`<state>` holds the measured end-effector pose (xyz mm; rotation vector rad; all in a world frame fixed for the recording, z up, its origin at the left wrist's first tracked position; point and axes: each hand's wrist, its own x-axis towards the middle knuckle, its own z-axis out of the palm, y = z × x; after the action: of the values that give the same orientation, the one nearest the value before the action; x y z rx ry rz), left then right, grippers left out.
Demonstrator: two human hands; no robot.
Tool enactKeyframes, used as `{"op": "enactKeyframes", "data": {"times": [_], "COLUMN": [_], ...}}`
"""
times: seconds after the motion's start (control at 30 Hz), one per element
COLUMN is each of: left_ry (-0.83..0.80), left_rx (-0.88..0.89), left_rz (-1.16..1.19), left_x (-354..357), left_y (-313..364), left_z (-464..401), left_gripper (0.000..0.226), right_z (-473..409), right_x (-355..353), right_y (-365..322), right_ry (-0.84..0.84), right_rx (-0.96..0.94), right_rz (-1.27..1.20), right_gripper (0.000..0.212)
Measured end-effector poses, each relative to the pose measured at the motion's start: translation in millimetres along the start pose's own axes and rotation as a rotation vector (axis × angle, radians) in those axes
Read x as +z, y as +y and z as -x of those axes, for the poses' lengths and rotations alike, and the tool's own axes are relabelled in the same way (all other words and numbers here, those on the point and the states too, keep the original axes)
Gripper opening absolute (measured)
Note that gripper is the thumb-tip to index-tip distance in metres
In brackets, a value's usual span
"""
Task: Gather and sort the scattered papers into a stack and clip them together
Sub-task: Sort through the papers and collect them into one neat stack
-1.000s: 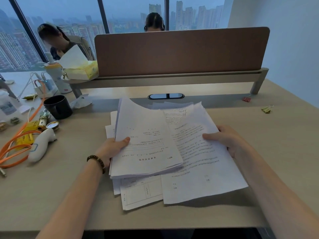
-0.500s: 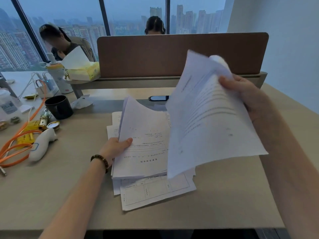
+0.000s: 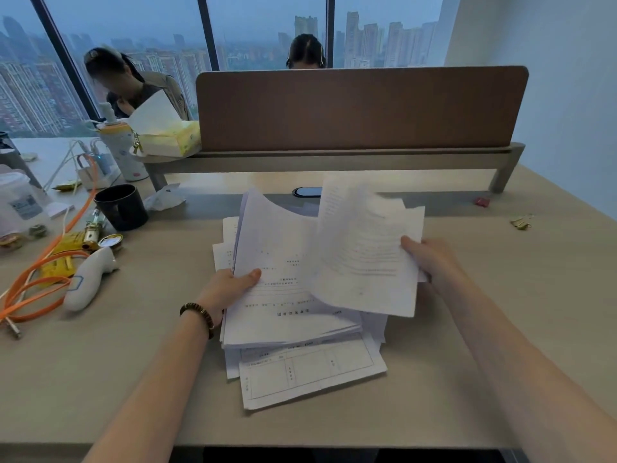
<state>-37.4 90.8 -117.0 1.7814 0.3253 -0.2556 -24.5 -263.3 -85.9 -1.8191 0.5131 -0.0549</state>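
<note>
I have the left hand (image 3: 230, 285) at the centre of the frame, its grip closed on the left edge of a curled bundle of papers (image 3: 283, 279), thumb on top. The right hand (image 3: 430, 259) pinches a loose sheet (image 3: 364, 255) by its right edge, holding it tilted above the bundle (blurred, so I cannot read its face). Under both lies the rest of the pile (image 3: 310, 372), fanned toward the lower centre with corners sticking out unevenly.

By my judgement the gathering is mostly done: I see no stray pages elsewhere on the counter (image 3: 500, 345). What is left is laying this sheet on, squaring the edges, and clipping. The clips (image 3: 521, 222) sit untouched at the right edge of the frame, well apart from the pile, with a small red thing (image 3: 481, 202) just above them.

The counter is pale wood. At the left of the frame lie an orange cable (image 3: 43, 272), a white handheld device (image 3: 90, 279) and a black mug (image 3: 122, 207). A brown divider (image 3: 360, 108) crosses the top, with tall windows and a hazy skyline behind; two people sit beyond it.
</note>
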Motion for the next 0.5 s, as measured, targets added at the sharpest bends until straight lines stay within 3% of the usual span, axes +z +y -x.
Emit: {"op": "enactKeyframes", "data": {"times": [0.07,0.17,0.3,0.5], "left_ry": [-0.013,-0.01,0.003,0.009], "left_rx": [-0.01,-0.011,-0.006,-0.014], "left_rz": [0.012,0.014,-0.002,-0.021], "left_x": [0,-1,0,0], "left_y": [0,-2,-2,-3], "left_z": [0,-2,-4,-5], "left_gripper": [0.027,0.029,0.032,0.035], "right_z": [2,2,-1,4], "right_x": [8,16,24,29], "right_y": [5,4,3,-3], "right_ry": [-0.026,-0.082,-0.204,-0.146], "right_rx": [-0.056,-0.08,-0.008,0.016], "right_rz": [0.129,0.093,-0.044,-0.081], "right_gripper": [0.02,0.014,0.026,0.037]}}
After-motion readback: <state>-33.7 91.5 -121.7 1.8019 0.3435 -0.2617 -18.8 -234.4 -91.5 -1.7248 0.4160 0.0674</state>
